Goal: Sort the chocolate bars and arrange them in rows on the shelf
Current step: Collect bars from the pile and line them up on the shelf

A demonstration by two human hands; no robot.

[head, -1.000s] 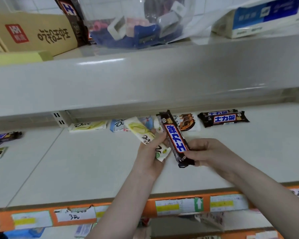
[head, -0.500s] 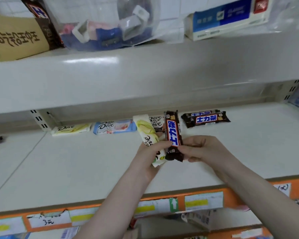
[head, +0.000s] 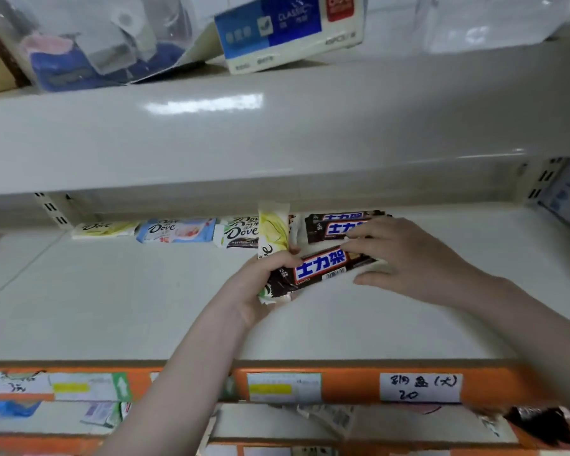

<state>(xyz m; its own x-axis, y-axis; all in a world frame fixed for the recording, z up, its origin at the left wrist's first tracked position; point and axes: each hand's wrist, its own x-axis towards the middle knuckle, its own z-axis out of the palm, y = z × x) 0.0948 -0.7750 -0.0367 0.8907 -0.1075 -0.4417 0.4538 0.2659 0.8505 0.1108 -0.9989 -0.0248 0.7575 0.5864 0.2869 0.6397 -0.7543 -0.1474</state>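
**Both hands on a brown bar at mid-frame**

Your left hand (head: 264, 284) curled its fingers round two bars at once: a yellow bar (head: 273, 230) that stood upright out of the fist, and the left end of a brown bar (head: 323, 268) with blue-and-white lettering. Your right hand (head: 405, 258) took the brown bar's right end, fingers laid over the top and thumb beneath, so the bar lay slanted between both hands just above the shelf (head: 112, 307), centre of the frame.

Behind, along the shelf's back edge, a row ran from left to centre: a pale yellow Dove bar (head: 104, 228), a blue Dove bar (head: 176, 230), and a white Dove bar (head: 237, 233). Just right of the upright yellow bar, stacked brown bars (head: 333, 225) lay partly hidden by your right fingers.

A blue box (head: 287, 31) sat at upper centre on the top shelf, and a handwritten label (head: 420, 386) showed at lower right on the orange strip (head: 349, 385).
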